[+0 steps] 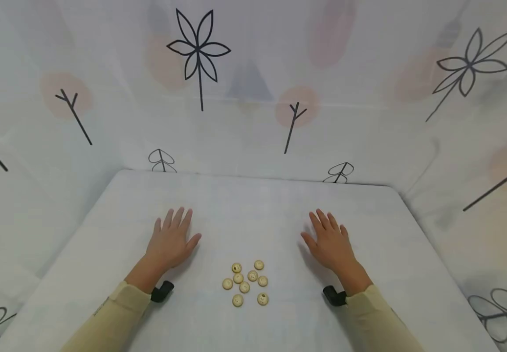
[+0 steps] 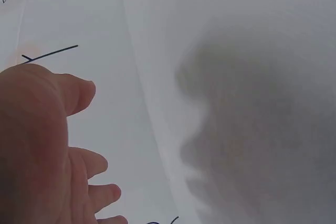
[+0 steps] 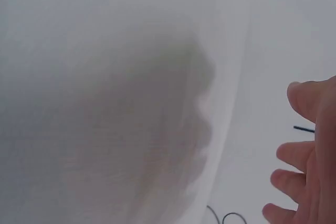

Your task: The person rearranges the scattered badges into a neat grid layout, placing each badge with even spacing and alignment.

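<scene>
Several small round pale wooden buttons [image 1: 252, 275] lie in a loose cluster on the white table, between the two hands and nearer its front. To the left of them, my left hand [image 1: 170, 243] is held palm down with fingers spread and nothing in it. My right hand [image 1: 331, 245] mirrors it on the other side, also holding nothing. Both wrist views show the left hand [image 2: 37, 145] and the right hand [image 3: 320, 156] above the table, each casting a soft shadow on it. The buttons do not appear in either wrist view.
The white table [image 1: 253, 205] has rounded far corners. Behind and beside it hangs a pale curtain [image 1: 244, 132] printed with leaves and twigs. A black wrist camera [image 1: 163, 292] sits at the left cuff and another black wrist camera [image 1: 334, 296] at the right.
</scene>
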`<state>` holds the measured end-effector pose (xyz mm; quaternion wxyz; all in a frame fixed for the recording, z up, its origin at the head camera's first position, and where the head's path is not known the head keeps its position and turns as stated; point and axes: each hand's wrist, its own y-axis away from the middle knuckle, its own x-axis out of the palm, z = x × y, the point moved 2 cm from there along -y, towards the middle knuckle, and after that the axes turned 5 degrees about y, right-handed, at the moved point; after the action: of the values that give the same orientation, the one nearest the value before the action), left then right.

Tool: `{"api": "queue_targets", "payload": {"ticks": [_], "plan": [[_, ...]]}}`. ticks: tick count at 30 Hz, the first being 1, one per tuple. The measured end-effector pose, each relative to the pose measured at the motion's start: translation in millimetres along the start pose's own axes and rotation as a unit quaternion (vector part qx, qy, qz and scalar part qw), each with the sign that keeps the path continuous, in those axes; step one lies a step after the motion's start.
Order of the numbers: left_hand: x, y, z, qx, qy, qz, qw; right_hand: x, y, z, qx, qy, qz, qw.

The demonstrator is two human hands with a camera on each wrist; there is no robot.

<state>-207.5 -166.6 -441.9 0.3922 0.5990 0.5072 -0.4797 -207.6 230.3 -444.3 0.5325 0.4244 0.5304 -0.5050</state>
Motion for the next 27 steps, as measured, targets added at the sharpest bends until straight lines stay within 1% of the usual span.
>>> {"api": "queue_targets", "payload": {"ticks": [7,14,19,27], "plan": [[-1.3,-0.5,-10.8,-0.003,0.012,0.005,0.9999,-7,0,12,-0.015,-0.011,-0.006,1.0],[0.6,2.7,-20.9,-0.004,0.013,0.015,0.9998,-4,1,23,-0.017,-0.017,0.009,1.0],[-0.2,7.0,-27.3,0.009,0.021,0.005,0.9997,-3,1,31,-0.017,-0.022,0.005,1.0],[0.5,11.6,-33.4,0.032,0.016,-0.014,0.9993,-3,2,39,-0.03,-0.028,-0.008,0.999]]}}
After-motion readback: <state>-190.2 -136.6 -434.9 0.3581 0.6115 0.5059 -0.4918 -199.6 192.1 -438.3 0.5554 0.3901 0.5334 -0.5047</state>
